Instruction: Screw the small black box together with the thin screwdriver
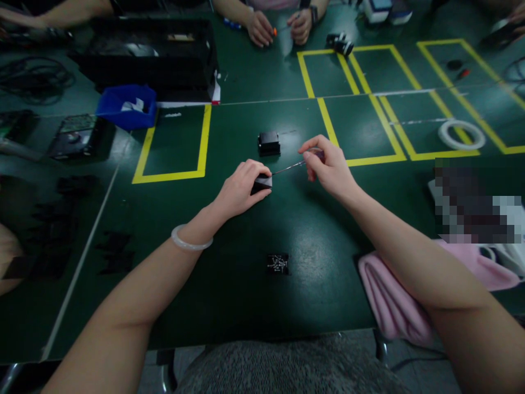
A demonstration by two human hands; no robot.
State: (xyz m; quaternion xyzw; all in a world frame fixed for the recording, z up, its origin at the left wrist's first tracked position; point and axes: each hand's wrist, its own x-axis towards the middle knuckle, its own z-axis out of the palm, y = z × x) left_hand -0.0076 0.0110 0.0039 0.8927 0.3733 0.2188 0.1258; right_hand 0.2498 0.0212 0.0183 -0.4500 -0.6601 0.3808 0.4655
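Note:
My left hand (246, 186) is closed round a small black block (263, 181) on the green table (229, 241). In my right hand (326, 164) is a thin screwdriver (293, 166), pinched at its handle and slanting down to the left. Its tip meets the right side of the block, near my left fingertips. Just beyond the block sits another black block (269, 143) with bright spots at its corners. Nearer my body lies a small dark tray (270, 271) of loose silver screws (279, 263).
A blue bin (127, 106) stands before a large black housing (151, 60) at the back left. Dark parts (115, 251) lie left. A pink cloth (394, 295) is under my right forearm. A white ring (461, 135) lies right. Another person's hands (260, 28) work across the table.

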